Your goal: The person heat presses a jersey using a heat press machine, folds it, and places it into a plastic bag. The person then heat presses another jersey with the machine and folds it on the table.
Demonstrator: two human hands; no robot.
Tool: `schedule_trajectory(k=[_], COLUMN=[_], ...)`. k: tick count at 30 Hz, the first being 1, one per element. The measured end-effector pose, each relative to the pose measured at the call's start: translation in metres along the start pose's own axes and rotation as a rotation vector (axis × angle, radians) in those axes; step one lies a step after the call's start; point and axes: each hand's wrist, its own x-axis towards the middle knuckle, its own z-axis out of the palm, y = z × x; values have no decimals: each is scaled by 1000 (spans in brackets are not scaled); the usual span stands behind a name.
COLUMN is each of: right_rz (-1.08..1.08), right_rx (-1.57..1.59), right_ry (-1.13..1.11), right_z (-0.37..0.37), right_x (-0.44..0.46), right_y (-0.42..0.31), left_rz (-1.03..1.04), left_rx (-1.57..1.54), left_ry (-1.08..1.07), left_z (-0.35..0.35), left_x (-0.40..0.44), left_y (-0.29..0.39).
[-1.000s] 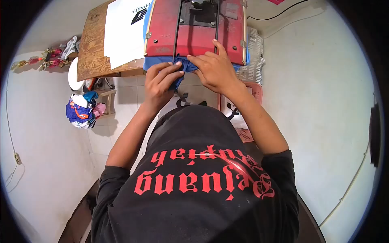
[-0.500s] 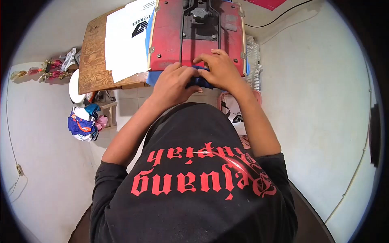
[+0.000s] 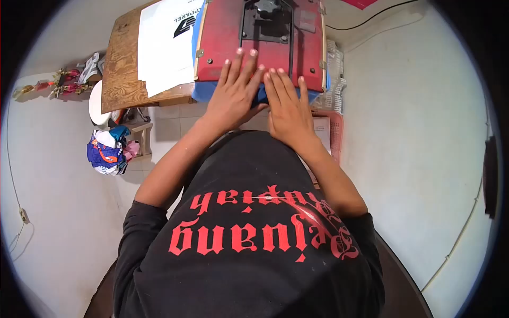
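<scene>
My left hand [image 3: 236, 95] lies with fingers stretched and slightly spread over the front edge of the red top plate [image 3: 220, 53] of what looks like a heat press. Beside it, my right hand [image 3: 289, 106] is also open, its fingertips over the same edge. Blue cloth [image 3: 204, 91] shows from under the plate along its front and sides. Both palms are over that cloth; whether they press on it I cannot tell. A black knob [image 3: 268, 7] sits in the metal frame on top of the plate.
Left of the press, a white printed sheet [image 3: 164, 58] lies on the wooden table [image 3: 119, 79]. Bundled colourful cloth [image 3: 108, 151] sits on a low wooden stand [image 3: 140, 139]. A pink basket [image 3: 335, 135] holds something white below the table on the right. A black cable [image 3: 366, 25] runs along the wall.
Both hands have opened from curled fingers at the dark blue cloth to outstretched fingers over the plate's edge. The basket's contents look different; the printed white piece there is out of sight.
</scene>
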Motion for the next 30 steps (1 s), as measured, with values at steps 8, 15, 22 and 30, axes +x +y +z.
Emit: schedule_trajectory(k=[8,15,22,30], right_rz=[36,-134,-122,-20], right_rx=[-182,446,173,-12], right_ry=[-132,-100,342,188], right_z=[2,-27,13,34], right_x=[30,52,171,209], right_y=[1,56,116,119], left_rz=[-88,-115,-170,-126], left_rx=[126,-8,51,68], left_ry=[128,162,122,139], left_z=[5,18,11,14], left_x=[8,16,17,18], left_y=[23,20,25,18])
